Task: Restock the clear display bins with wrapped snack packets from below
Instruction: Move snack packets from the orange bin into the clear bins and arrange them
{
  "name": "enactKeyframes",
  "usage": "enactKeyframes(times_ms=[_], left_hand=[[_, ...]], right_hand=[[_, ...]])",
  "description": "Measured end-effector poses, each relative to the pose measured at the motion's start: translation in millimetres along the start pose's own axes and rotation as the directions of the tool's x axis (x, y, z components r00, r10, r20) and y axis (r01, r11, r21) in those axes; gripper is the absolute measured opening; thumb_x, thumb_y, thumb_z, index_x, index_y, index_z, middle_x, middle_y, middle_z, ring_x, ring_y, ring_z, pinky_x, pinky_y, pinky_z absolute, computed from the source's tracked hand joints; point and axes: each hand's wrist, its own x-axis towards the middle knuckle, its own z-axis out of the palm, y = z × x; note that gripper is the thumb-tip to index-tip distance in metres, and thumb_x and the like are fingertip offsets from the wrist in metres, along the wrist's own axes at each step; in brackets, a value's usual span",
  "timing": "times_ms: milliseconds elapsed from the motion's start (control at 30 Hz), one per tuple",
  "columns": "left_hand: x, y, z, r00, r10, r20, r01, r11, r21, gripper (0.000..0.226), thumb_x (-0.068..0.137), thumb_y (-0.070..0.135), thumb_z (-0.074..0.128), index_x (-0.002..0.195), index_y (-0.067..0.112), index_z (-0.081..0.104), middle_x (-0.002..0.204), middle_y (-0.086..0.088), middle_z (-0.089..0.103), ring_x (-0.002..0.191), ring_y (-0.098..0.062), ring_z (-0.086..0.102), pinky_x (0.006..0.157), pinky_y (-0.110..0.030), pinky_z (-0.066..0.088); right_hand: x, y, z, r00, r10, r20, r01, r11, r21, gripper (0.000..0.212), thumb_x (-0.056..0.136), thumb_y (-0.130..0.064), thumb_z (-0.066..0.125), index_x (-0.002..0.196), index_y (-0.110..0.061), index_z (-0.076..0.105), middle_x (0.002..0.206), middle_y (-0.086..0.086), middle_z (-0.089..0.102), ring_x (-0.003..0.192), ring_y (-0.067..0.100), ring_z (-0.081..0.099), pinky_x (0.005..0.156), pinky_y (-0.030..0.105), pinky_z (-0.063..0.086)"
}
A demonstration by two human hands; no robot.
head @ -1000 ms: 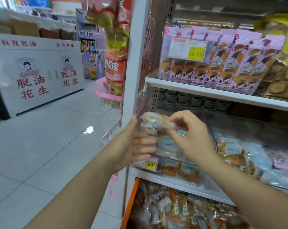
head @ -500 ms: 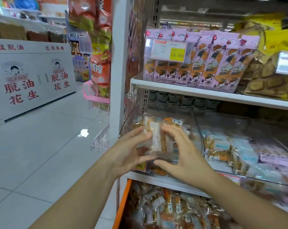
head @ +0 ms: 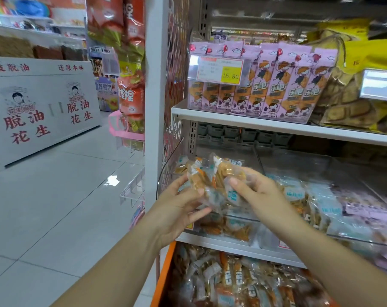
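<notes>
I hold a bunch of snack packets at the shelf's left end.
My left hand (head: 179, 204) and right hand (head: 261, 191) both grip the clear-wrapped snack packets (head: 217, 180): crinkled film, orange-brown pieces, pale blue labels. They are above the front left corner of the clear plastic display bin (head: 232, 231).

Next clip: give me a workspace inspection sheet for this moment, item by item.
Surface: white shelf carrying clear bins, partly filled.
Job's things: bundle of snack packets held in front of the leftmost bin; more packets in the orange-edged crate below.
Clutter: nothing seen.
Grippers: left hand and right hand both grip the bundle.
Cables: nothing seen.
Surroundings: pink packs with a 15.80 price tag on the shelf above; tiled floor; white cabinet across the aisle.
</notes>
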Motion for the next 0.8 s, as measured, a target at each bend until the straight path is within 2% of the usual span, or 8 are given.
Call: enactKeyframes(times_ms=[133,233,333,467,533,633,733,800], left_hand=[[4,1,-2,0.998,0.021,-0.063,-0.024,0.999,-0.034,0.038,0.086,-0.017,0.044,0.113,0.009,0.052,0.108,-0.016,0.068,0.097,-0.031,0.069,0.071,-0.036,0.060],[5,2,0,0.997,0.036,-0.075,-0.038,0.999,-0.022,0.033,0.086,-0.015,0.045,0.100,0.013,0.055,0.102,-0.011,0.071,0.093,-0.026,0.070,0.076,-0.039,0.059],[3,1,4,0.996,0.053,-0.075,-0.053,0.999,0.001,0.016,0.083,0.012,0.063,0.097,0.016,0.056,0.096,-0.006,0.074,0.087,-0.021,0.071,0.072,-0.036,0.060],[4,1,0,0.971,0.111,-0.210,-0.090,0.990,0.108,0.049,0.089,0.018,0.063,0.133,0.012,0.043,0.113,-0.011,0.069,0.088,-0.020,0.072,0.061,-0.031,0.058],[4,3,-3,0.960,0.163,-0.227,-0.116,0.971,0.210,0.046,0.090,0.018,0.062,0.131,0.010,0.042,0.113,-0.010,0.068,0.088,-0.021,0.071,0.059,-0.028,0.057],[2,4,3,0.967,0.166,-0.193,-0.124,0.970,0.211,0.026,0.093,0.015,0.057,0.117,0.009,0.048,0.111,-0.013,0.069,0.087,-0.023,0.071,0.065,-0.034,0.059],[-1,0,13,0.982,0.117,-0.147,-0.103,0.990,0.096,0.028,0.098,0.024,0.047,0.121,0.007,0.051,0.116,-0.015,0.066,0.102,-0.031,0.066,0.085,-0.048,0.055],[-5,-2,18,0.990,0.111,-0.092,-0.105,0.992,0.069,0.041,0.098,0.038,0.045,0.127,0.009,0.050,0.121,-0.015,0.064,0.111,-0.031,0.063,0.092,-0.051,0.051]], right_hand=[[4,4,-4,0.980,0.174,-0.096,-0.132,0.930,0.343,0.035,0.090,-0.023,0.060,0.123,-0.024,0.052,0.090,-0.005,0.074,0.084,0.012,0.071,0.080,0.039,0.056],[8,6,-5,0.963,0.261,-0.071,-0.187,0.830,0.526,0.033,0.085,-0.011,0.064,0.116,-0.019,0.053,0.102,0.002,0.070,0.085,0.016,0.072,0.069,0.033,0.056],[8,12,-4,0.962,0.269,-0.044,-0.218,0.856,0.470,0.028,0.083,-0.008,0.065,0.110,-0.014,0.057,0.095,0.003,0.073,0.086,0.015,0.071,0.069,0.030,0.055],[7,13,-7,0.965,0.244,-0.097,-0.198,0.918,0.343,0.044,0.070,-0.027,0.075,0.110,-0.016,0.062,0.097,0.000,0.074,0.088,0.017,0.070,0.079,0.036,0.054],[10,8,-14,0.962,0.227,-0.150,-0.146,0.896,0.418,0.048,0.062,-0.029,0.074,0.106,-0.014,0.062,0.098,0.004,0.073,0.086,0.018,0.071,0.076,0.035,0.054],[12,-6,-15,0.969,0.227,-0.102,-0.124,0.796,0.593,0.037,0.075,-0.014,0.069,0.109,-0.010,0.056,0.095,0.007,0.073,0.083,0.019,0.071,0.069,0.030,0.057],[5,-9,4,0.968,0.218,-0.121,-0.163,0.922,0.352,0.029,0.082,-0.019,0.070,0.108,-0.020,0.057,0.093,0.002,0.073,0.084,0.017,0.071,0.075,0.035,0.056],[0,-8,15,0.961,0.196,-0.192,-0.153,0.964,0.219,0.028,0.083,-0.027,0.069,0.108,-0.025,0.057,0.093,-0.001,0.072,0.087,0.013,0.069,0.074,0.027,0.053]])
